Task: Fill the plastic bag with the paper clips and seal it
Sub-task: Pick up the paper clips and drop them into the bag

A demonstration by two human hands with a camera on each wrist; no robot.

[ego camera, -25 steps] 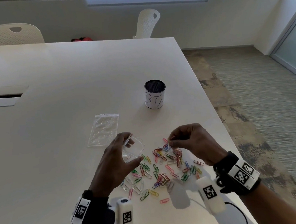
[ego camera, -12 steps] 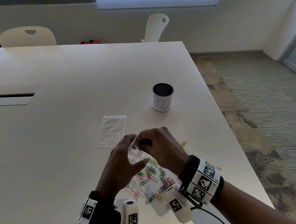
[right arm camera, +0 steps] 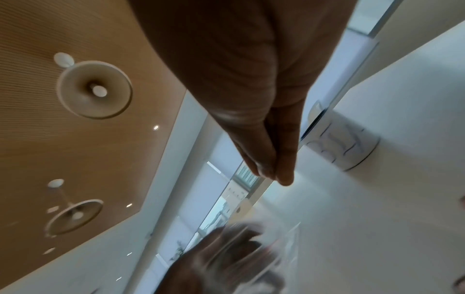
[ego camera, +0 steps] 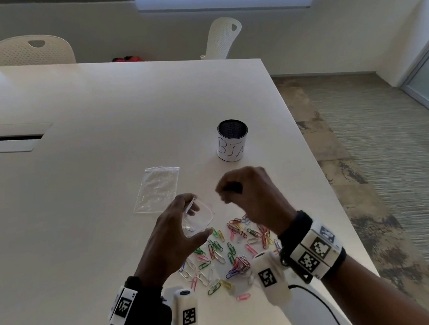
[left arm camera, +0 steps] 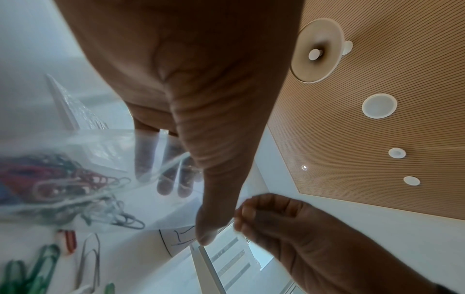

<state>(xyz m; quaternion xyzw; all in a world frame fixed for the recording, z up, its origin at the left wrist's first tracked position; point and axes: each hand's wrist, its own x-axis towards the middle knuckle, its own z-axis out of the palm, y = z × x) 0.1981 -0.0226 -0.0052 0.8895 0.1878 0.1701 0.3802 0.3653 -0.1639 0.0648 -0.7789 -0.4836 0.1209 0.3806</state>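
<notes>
My left hand (ego camera: 198, 214) holds a small clear plastic bag (ego camera: 205, 222) just above the table, mouth spread between thumb and fingers. Through its film the left wrist view shows several coloured paper clips (left arm camera: 50, 179) inside the bag (left arm camera: 100, 143). My right hand (ego camera: 225, 193) hovers to the right of the bag's mouth, apart from it, fingers curled. The right wrist view shows its thumb and fingertips (right arm camera: 274, 175) pressed together with nothing visible between them. A loose scatter of coloured paper clips (ego camera: 235, 252) lies on the white table (ego camera: 103, 119) under and between my wrists.
A second clear bag (ego camera: 157, 189) lies flat on the table, left of and beyond my hands. A dark mesh cup labelled "BIN" (ego camera: 232, 140) stands farther back. The table's right edge (ego camera: 318, 175) is close to my right hand. Two white chairs stand at the far side.
My right hand took a clip from the pile, brought it to the bag's mouth, and has now drawn back to the right. The left hand keeps holding the bag open.
</notes>
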